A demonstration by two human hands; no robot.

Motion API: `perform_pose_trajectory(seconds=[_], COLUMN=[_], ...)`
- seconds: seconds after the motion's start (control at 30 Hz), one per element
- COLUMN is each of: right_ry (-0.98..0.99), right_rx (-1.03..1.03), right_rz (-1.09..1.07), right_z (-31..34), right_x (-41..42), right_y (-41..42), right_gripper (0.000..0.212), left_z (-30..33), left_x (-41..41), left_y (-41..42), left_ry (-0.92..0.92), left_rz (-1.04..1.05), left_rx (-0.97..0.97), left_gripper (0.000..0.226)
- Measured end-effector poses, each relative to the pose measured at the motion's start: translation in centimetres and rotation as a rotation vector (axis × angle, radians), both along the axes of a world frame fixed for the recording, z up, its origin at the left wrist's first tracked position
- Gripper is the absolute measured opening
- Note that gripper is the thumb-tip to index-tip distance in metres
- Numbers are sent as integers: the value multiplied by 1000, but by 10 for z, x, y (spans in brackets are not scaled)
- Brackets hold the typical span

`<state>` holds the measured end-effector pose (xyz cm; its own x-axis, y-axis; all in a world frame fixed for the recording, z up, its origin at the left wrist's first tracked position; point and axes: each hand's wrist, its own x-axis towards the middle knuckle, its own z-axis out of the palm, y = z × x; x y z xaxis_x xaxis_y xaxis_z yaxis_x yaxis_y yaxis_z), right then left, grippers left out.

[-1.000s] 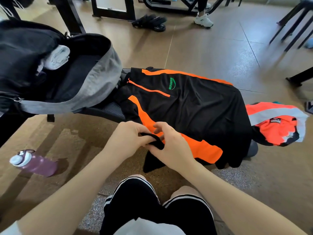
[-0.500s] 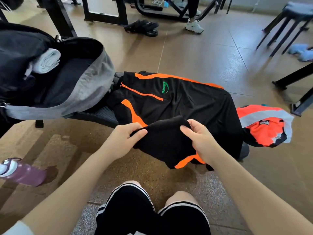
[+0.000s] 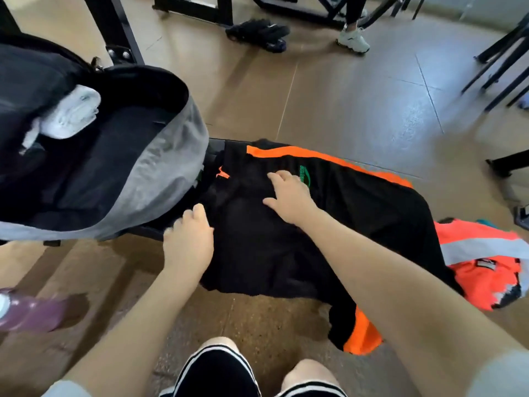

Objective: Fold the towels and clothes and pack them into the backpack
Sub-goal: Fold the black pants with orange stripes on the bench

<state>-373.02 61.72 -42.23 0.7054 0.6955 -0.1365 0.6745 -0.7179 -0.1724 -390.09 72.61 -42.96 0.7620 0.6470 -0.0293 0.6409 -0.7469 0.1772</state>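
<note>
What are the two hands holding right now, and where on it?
Nothing is gripped. The right hand lies flat on the black and orange jersey near its green logo; the left hand rests at the folded left edge.

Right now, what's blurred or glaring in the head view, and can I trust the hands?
Head view: the purple water bottle at the left edge is smeared by motion blur; window glare washes the brown tiled floor; wide-angle bending curves the edges; the left hand and right hand on the black-and-orange jersey read reasonably sharp.

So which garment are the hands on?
The black garment with orange stripes: both hands, left and right, rest on it. The bright orange garment lies untouched.
</note>
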Motion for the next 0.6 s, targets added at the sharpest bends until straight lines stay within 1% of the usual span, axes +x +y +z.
perform_pose_trajectory(seconds=[0.03, 0.1, 0.13, 0.17, 0.2, 0.23, 0.27, 0.33, 0.4, 0.5, 0.6], right_ry=[8, -23, -37, -29, -16, -8, -2, -12, -77, -224, -330], right_rx=[82, 304, 403, 482, 525, 529, 506, 396, 284, 161, 146], right_rz=[-49, -109, -135, -159, -185, -221, -271, -365, -375, -344, -422], right_z=[-8, -15, -15, -13, -10, -8, -7, -10, -17, -34, -48], right_x=[-1, -7, -13, -21, -31, -43, -55, -81, -104, -121, -127], right_y=[-18, -61, -82, -102, -119, -134, -145, -163, -175, -184, -178], right_gripper=[57, 43, 33, 22, 12, 7, 11, 23, 32, 43, 40], left_z=[-8, -19, -22, -24, -25, -26, -26, -25, -32, -41, -41], left_x=[1, 5, 8, 13, 21, 29, 37, 47, 51, 48, 47], left_y=[-3, -16, -27, -37, -49, -59, -69, -84, -90, -89, -86], left_ry=[-20, -214, -291, -348, -368, -342, -271, -66, 69, 63, 53], left_rz=[-56, -201, -300, -407, -509, -595, -651, -673, -661, -680, -686], left_rx=[88, 272, 298, 270, 199, 118, 46, -62, -59, 20, 30], left_gripper=[35, 32, 30, 30, 30, 33, 41, 65, 82, 90, 94])
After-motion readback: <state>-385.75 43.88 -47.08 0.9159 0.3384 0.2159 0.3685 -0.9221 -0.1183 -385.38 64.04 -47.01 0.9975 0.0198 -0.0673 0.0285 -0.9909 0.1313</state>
